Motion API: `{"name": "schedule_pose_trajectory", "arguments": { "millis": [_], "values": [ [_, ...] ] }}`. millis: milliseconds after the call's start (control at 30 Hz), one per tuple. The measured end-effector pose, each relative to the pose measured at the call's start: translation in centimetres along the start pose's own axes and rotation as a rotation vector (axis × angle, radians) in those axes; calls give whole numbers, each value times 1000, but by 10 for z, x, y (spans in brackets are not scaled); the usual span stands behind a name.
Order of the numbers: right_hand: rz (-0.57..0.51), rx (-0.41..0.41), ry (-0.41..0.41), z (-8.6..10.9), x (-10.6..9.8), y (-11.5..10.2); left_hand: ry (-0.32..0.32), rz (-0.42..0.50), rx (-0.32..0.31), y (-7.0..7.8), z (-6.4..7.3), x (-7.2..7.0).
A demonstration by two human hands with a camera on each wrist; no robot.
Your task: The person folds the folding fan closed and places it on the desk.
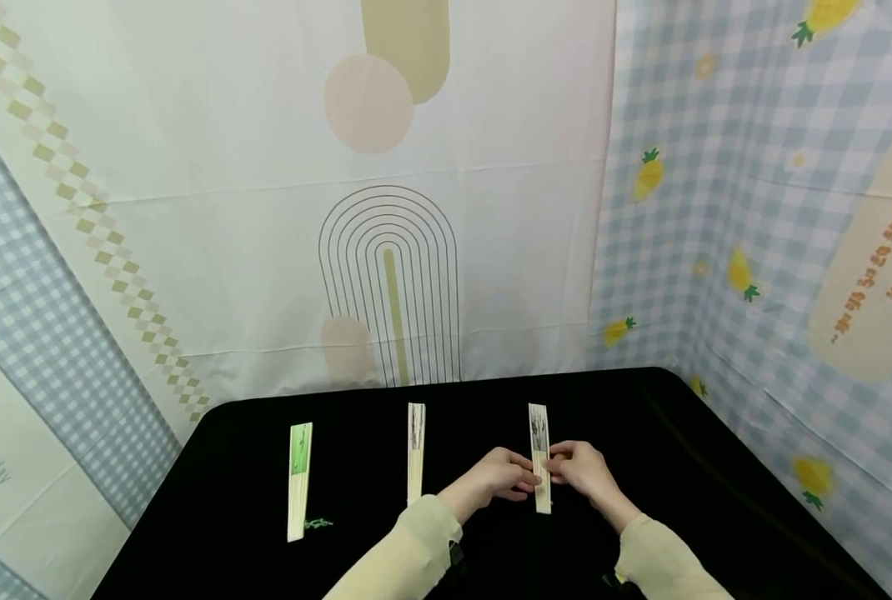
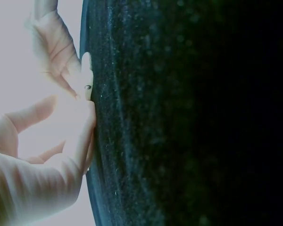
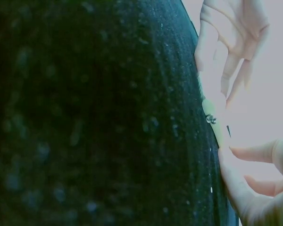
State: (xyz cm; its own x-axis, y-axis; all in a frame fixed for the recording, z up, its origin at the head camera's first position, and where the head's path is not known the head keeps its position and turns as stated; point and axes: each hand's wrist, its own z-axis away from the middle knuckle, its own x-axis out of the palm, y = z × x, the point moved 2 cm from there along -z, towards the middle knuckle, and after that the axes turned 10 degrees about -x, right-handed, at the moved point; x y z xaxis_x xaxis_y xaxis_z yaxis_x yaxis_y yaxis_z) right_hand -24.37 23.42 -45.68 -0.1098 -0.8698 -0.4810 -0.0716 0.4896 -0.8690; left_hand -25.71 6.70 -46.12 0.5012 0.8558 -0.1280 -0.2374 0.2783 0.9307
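Observation:
A folded hand fan (image 1: 540, 500) with pale ribs and a grey-black patterned leaf lies upright in the head view, right of middle. My left hand (image 1: 500, 475) is at its left edge; fingertips touch the ribs while the thumb stands apart, as the left wrist view shows. On the opposite edge my right hand (image 1: 584, 468) pinches the fan between thumb and index finger. The fan's rounded rivet end (image 3: 210, 118) shows in the right wrist view, between the two hands. Bright glare hides part of the fan there.
To the left lie a second folded fan (image 1: 415, 467) with a dark pattern, partly behind my left sleeve, and a green-leafed folded fan (image 1: 298, 492) with a green tassel (image 1: 318, 523). All rest on a black-covered table (image 1: 221, 500). Patterned curtains (image 1: 521, 275) hang behind it.

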Motion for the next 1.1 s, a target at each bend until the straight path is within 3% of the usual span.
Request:
{"name": "schedule_pose_trajectory", "arguments": {
  "millis": [133,333,467,600,700,800,900,1100],
  "values": [
    [-12,-20,-4,-1,1,-2,-6,-6,0,0,1,-3],
    [-26,-6,-23,-2,0,1,-84,-4,-6,2,9,-17],
    [-41,-32,-40,-5,-5,1,-82,8,30,13,20,-41],
    [-78,-95,-112,-3,-13,2,-52,28,62,21,32,-70],
    [-112,-147,-183,-1,-18,5,-70,49,76,23,41,-96],
    [-122,-165,-203,-3,-22,5,-84,54,94,26,51,-122],
    [-83,-162,-173,-6,-28,2,-27,33,134,30,64,-145],
    [-28,-225,-66,-14,-52,-14,190,-36,244,38,99,-187]
  ]
}}
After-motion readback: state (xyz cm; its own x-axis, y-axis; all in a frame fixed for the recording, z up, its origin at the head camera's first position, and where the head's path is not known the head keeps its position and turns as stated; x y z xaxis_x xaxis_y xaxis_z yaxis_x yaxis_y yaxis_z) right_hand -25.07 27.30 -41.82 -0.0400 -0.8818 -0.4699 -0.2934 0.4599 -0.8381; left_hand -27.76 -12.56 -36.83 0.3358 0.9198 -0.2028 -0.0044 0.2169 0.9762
